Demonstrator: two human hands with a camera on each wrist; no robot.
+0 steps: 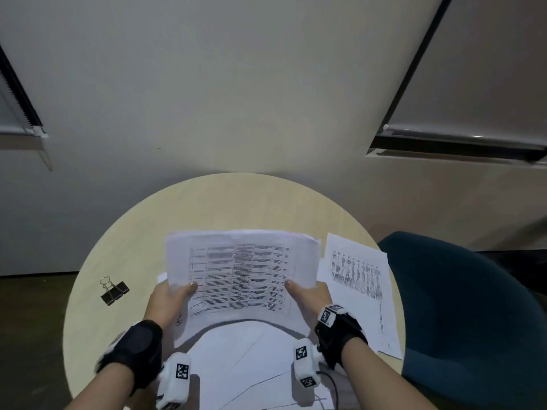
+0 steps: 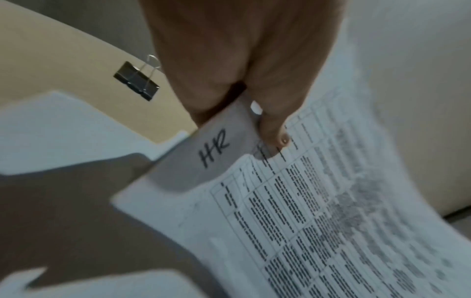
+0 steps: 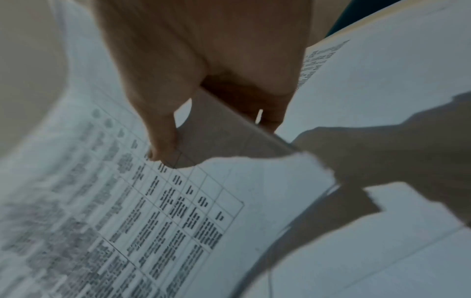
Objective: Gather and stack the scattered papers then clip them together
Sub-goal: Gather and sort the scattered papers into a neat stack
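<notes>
A stack of printed papers (image 1: 239, 276) with a table on its top sheet is held up over the round table, bowed in the middle. My left hand (image 1: 171, 297) pinches its left edge, thumb on top (image 2: 277, 133); "HR" is handwritten on that margin. My right hand (image 1: 307, 294) pinches the right edge, thumb on top (image 3: 163, 149). More white sheets (image 1: 251, 365) lie flat under the stack near me. One printed sheet (image 1: 361, 288) lies alone at the table's right. A black binder clip (image 1: 114, 291) (image 2: 137, 80) sits on the table to the left.
The round beige table (image 1: 207, 208) stands against a pale wall. A dark blue chair (image 1: 473, 306) is close on the right. Window blinds hang at the upper left and upper right.
</notes>
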